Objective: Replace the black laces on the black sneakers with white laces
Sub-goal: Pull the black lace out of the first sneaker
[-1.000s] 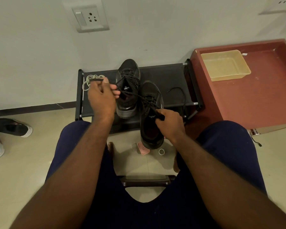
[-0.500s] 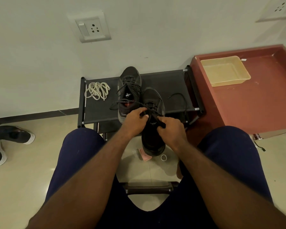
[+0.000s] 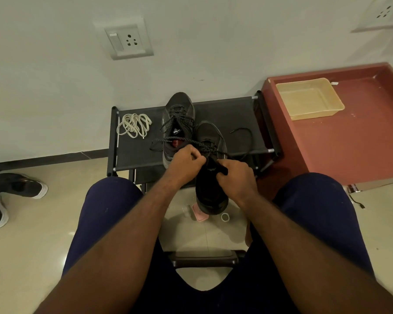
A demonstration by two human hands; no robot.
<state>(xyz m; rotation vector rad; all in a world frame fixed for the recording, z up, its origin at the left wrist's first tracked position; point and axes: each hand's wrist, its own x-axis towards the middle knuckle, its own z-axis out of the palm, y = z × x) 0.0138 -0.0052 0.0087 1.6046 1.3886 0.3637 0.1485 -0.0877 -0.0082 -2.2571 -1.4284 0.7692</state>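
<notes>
Left hand: your left hand [image 3: 186, 160] is at centre frame, fingers curled tight, pinching the black lace [image 3: 179, 139] where it meets the eyelets.
Right hand: your right hand [image 3: 234, 177] sits just right of it, fingers curled round the tongue area of the near sneaker [image 3: 210, 193], gripping it.
Near sneaker: you hold it between your knees, with its upper end over the front of the black rack [image 3: 141, 152] and its lower end over the floor.
Black lace: it is partly threaded, and a long strand runs left from the eyelets across the opening of the far sneaker [image 3: 178, 116].
Far sneaker: it stands on the rack, up and left of the near one and touching it, laced in black.
White laces [image 3: 134, 125]: a loose bundle on the rack's left part, apart from both sneakers.
Loose black lace [image 3: 245, 134]: it curves over the right part of the rack.
Floor: a pink item [image 3: 200, 215] and a small white ring [image 3: 225, 216] lie below the near sneaker, and another pair of dark shoes [image 3: 21, 186] sits at the left edge.
Right side: a beige tray [image 3: 309, 98] rests on a red-brown tabletop [image 3: 361, 137].
Wall: a socket plate [image 3: 127, 40] sits at upper left.
</notes>
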